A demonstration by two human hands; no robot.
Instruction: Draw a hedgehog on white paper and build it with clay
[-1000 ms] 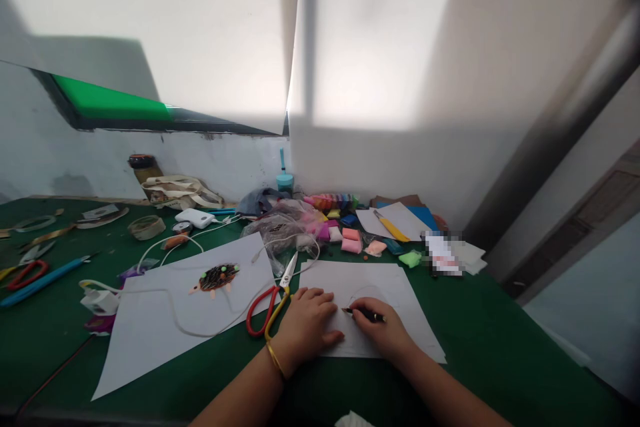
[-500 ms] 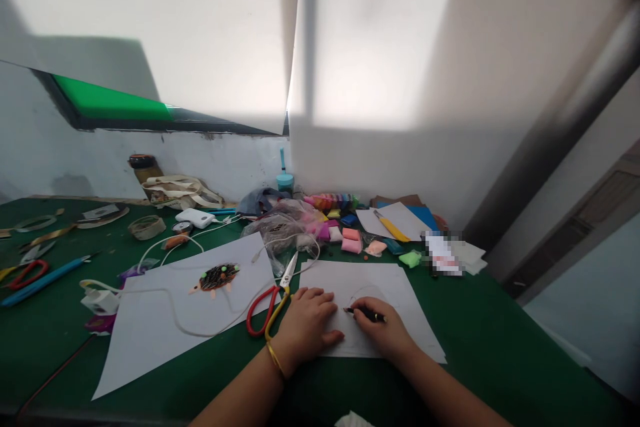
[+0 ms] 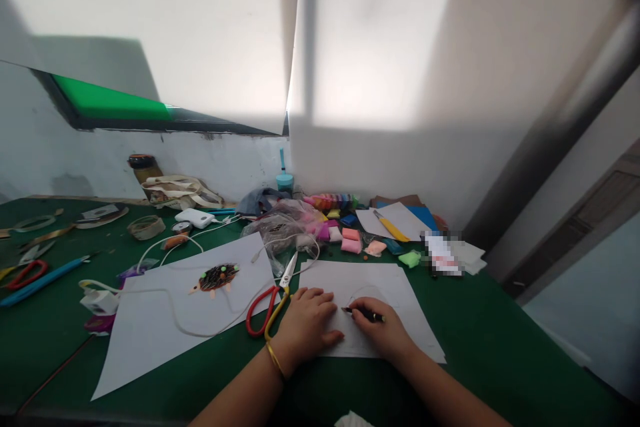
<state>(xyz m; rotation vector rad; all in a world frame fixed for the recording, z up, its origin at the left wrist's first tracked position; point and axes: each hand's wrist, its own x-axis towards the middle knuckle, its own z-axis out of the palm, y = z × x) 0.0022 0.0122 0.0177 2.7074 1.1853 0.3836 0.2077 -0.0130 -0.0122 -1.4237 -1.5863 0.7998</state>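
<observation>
A stack of white paper (image 3: 400,327) lies on the green table in front of me, with a faint curved pencil-like line on the top sheet. My right hand (image 3: 384,327) is closed round a black pen (image 3: 370,314), its tip at the paper left of that line. Flat on the sheet's left part rests my left hand (image 3: 310,320), fingers stretched out, holding nothing. Scissors (image 3: 275,303) with one red and one yellow handle lie just left of this hand. Farther left is a white sheet (image 3: 160,320) bearing a hedgehog picture (image 3: 219,277) in black, orange and green.
A white cable (image 3: 175,317) crosses the left sheet from a white charger (image 3: 100,302). Packs of coloured clay (image 3: 351,245) and a plastic bag (image 3: 280,227) lie behind the paper. A yellow cutter (image 3: 393,227) rests on paper at the back. A blue tool (image 3: 45,282) lies far left.
My right hand and the pen tip have shifted very slightly to the left on the paper. My left hand stays in place.
</observation>
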